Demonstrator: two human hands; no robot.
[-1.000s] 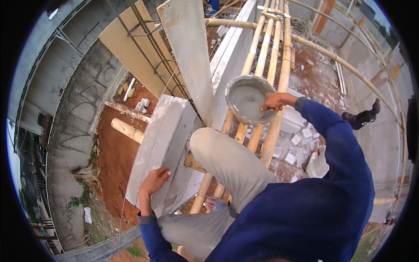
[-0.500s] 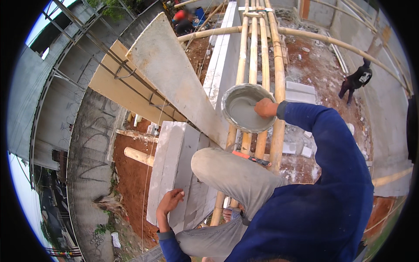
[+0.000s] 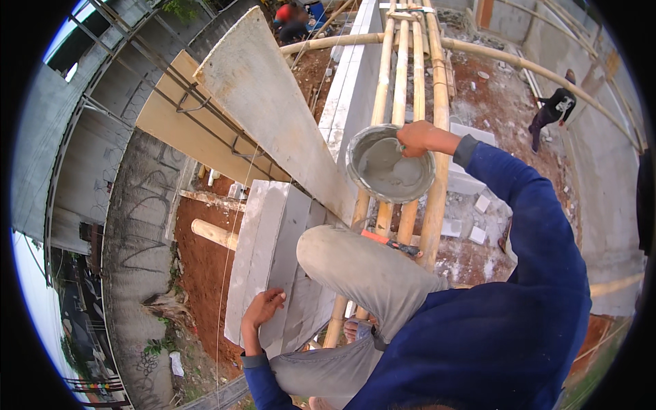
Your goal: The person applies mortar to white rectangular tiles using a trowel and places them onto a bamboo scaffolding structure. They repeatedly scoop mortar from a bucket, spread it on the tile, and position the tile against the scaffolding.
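- Head view: a round bucket (image 3: pixel 371 141) is sitting over several bamboo poles (image 3: pixel 438 89), and wet gray mortar (image 3: pixel 391 174) is covering its bottom.
- The person's right hand (image 3: pixel 414 139) is reaching over the bucket's upper right rim, its fingers curling inward and mostly closed; whether they are gripping a tool handle, I cannot tell.
- The mortar is lying just below and to the left of those fingers, inside the bucket.
- The left hand (image 3: pixel 263 307) is hovering or resting well to the lower left of the bucket, over the pale block wall (image 3: pixel 260 246); contact is not clear. Its fingers are bending loosely, half open, seemingly holding nothing.
- An orange and black tool (image 3: pixel 389 242) is lying just below the bucket, beside the person's bent knee (image 3: pixel 331 253).
- A gray board (image 3: pixel 266 102) is leaning to the bucket's left, and a tan board (image 3: pixel 195 133) is standing farther left.
- Another person (image 3: pixel 555 109) in dark clothes is standing well to the bucket's right.
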